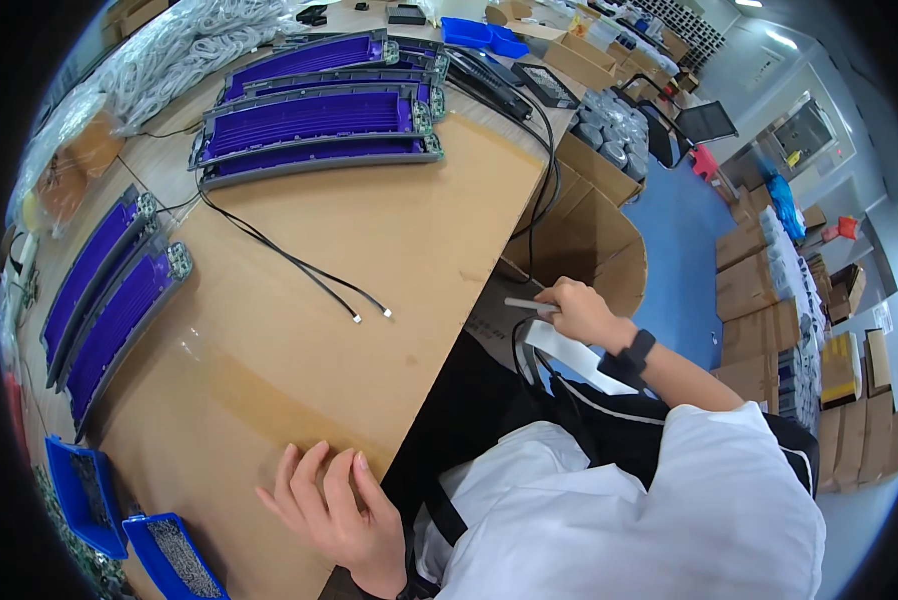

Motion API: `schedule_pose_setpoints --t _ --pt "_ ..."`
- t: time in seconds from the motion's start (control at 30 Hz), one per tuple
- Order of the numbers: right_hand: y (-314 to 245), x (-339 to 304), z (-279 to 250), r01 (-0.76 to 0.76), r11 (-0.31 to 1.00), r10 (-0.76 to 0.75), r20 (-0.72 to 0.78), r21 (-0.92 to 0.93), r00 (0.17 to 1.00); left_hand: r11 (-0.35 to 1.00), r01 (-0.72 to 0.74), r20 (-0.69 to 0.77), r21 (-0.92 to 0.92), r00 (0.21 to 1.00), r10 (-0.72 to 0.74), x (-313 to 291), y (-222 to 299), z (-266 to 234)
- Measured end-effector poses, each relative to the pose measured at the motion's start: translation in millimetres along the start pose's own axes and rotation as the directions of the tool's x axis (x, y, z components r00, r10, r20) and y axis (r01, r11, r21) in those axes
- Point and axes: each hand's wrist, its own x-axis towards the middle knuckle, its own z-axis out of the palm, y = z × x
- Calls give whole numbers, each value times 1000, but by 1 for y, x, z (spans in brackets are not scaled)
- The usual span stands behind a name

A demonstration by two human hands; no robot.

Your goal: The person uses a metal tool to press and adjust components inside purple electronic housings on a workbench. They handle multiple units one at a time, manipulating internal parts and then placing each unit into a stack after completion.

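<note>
My left hand (341,508) rests at the near edge of the brown board on the table. Its fingers are loosely bent and apart, with nothing in them. Off to the right, beyond the table edge, my right hand (581,312) is closed around a narrow grey bar-like piece (529,305); only its end shows. Just below that hand is a white strip (584,358), and I cannot tell whether it joins the grey piece. Two black cables with white connectors (358,317) lie on the board. They run back to a stack of curved grey panels with purple insides (314,125).
More purple-lined panels (119,310) lie at the left. Blue bins (174,555) of small parts sit at the lower left. An open cardboard box (604,235) stands by the table's right edge, with black cables (552,170) hanging beside it. Bagged clear tubing (199,60) is piled at the back left.
</note>
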Motion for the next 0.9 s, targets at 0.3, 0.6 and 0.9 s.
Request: schedule_pose_setpoints --t 0.3,0.6,0.9 --pt "16 57 21 -268 945 328 533 -189 780 999 9 12 42 1000 -10 0 2 3" --pt "64 109 94 35 957 226 813 -289 537 999 -11 33 33 999 10 1 0 1" --pt "49 122 112 539 827 -28 947 -157 320 999 3 42 32 999 -4 1 -1 0"
